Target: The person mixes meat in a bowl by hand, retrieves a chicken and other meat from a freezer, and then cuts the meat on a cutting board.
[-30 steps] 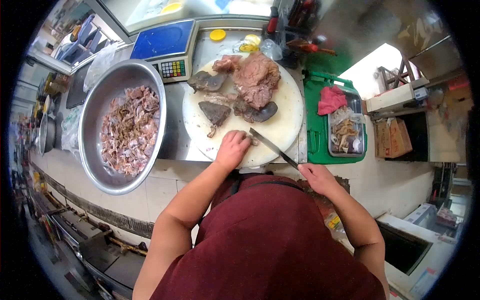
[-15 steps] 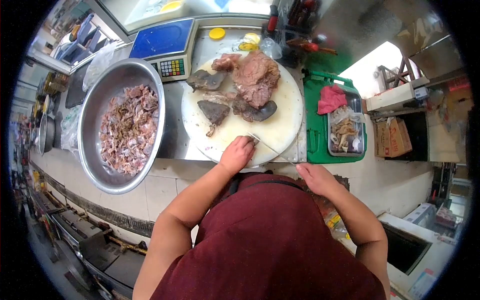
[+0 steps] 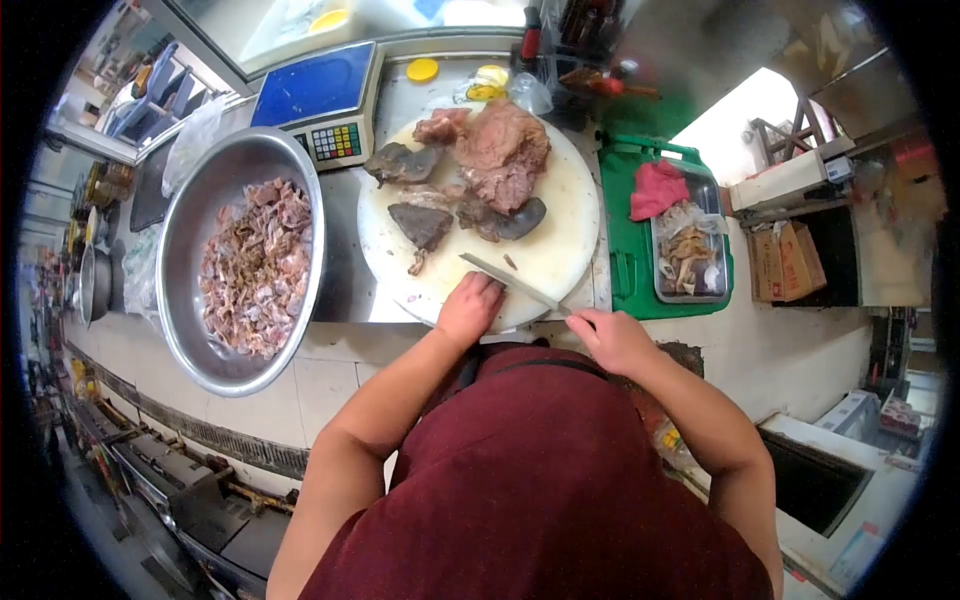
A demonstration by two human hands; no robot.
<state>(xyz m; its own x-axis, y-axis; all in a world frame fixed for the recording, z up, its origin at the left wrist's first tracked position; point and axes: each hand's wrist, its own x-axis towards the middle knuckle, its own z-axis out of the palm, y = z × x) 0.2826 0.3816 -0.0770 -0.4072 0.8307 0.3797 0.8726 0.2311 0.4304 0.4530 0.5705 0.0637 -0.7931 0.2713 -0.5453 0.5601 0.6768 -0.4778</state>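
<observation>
My right hand (image 3: pixel 612 342) is closed round the handle of a knife (image 3: pixel 520 285), its blade slanting up and left over the front of a round white cutting board (image 3: pixel 570 235). Close beside the blade, my left hand (image 3: pixel 472 308) presses down with curled fingers; whatever lies under them is hidden. A small dark sliver (image 3: pixel 510 262) rests just beyond the blade. Farther back on the board lie a large brown piece of cooked meat (image 3: pixel 503 155) and several dark grey pieces of meat (image 3: pixel 421 225).
A large steel basin (image 3: pixel 180 290) of chopped meat stands at left. Behind it is a scale (image 3: pixel 315 85) with a blue top. To the right, a green bin (image 3: pixel 625 240) carries a clear tub (image 3: pixel 690 255) and a red cloth (image 3: pixel 658 190). A yellow lid (image 3: pixel 423 70) lies behind the board.
The knife and my right hand have moved up and left, the blade turning so its flat side shows. A small dark sliver now shows beyond the blade. My left hand stays nearly in place.
</observation>
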